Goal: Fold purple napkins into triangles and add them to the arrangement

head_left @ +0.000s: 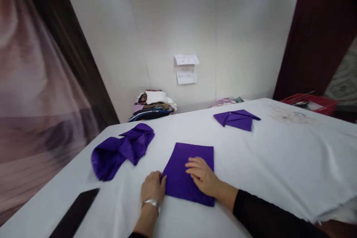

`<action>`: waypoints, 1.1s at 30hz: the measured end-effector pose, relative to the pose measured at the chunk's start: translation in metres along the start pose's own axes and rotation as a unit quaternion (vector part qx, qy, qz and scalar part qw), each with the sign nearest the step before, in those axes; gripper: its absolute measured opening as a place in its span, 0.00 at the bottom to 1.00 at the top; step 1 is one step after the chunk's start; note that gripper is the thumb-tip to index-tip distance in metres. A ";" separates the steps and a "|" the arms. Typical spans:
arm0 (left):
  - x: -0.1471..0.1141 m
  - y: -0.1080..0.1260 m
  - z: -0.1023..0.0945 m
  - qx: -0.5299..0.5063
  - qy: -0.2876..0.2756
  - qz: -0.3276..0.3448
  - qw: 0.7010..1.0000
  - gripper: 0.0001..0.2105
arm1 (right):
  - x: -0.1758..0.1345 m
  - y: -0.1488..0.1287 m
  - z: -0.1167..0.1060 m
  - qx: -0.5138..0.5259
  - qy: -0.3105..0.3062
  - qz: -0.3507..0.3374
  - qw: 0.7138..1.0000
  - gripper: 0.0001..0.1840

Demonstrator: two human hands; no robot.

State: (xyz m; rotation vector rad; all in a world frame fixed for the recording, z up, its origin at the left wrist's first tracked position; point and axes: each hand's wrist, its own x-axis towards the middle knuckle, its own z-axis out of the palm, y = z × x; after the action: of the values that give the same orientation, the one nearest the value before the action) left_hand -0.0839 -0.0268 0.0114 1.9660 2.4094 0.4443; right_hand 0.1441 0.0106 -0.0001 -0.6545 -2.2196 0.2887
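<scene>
One purple cloth panel (pixel 178 167) lies flat on the white-covered table (pixel 279 163), directly in front of the person, its outline roughly squared and its left side slanting. At its left edge is the left hand (pixel 153 189), palm down, thumb and fingers close to the border; whether they pinch the fabric or merely press beside it, I cannot tell. Over the panel's right half, the right hand (pixel 202 176) is loosely spread with fingers bent, gripping nothing; how firmly it touches the cloth is unclear.

The step in hand looks like smoothing and aligning the panel. From this pose, a next move seems to call for a steady left edge and light, even pressure from the right palm, so that the layer does not skew.

Left of the panel and farther away sits a crumpled purple fabric piece (pixel 132 147); a dark flat strip (pixel 75 214) lies to the panel's left, closer to the person. Beyond the panel to the right is a partly folded purple cloth (pixel 238 119). Farther beyond it, leftward, stands a clothes pile (pixel 153 102).
</scene>
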 end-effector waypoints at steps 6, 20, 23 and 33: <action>0.004 -0.017 0.012 -0.024 -0.010 0.025 0.999 0.10 | -0.002 0.004 0.005 0.062 -0.133 0.044 0.988 0.17; -0.019 0.084 -0.003 -0.246 0.205 0.332 0.888 0.09 | 0.007 -0.001 -0.010 0.483 0.023 0.290 0.826 0.31; -0.036 0.116 0.009 -0.268 0.148 0.376 0.874 0.09 | 0.011 -0.002 -0.016 0.547 0.061 0.318 0.772 0.26; -0.025 0.084 0.017 -0.221 0.189 0.294 0.911 0.10 | 0.010 0.011 -0.015 0.601 0.108 0.399 0.685 0.10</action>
State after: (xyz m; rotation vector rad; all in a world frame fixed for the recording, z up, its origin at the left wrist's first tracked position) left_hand 0.0050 -0.0322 0.0088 2.4916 1.5675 1.3494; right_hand 0.1537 0.0247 0.0119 -0.7368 -0.9430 1.7929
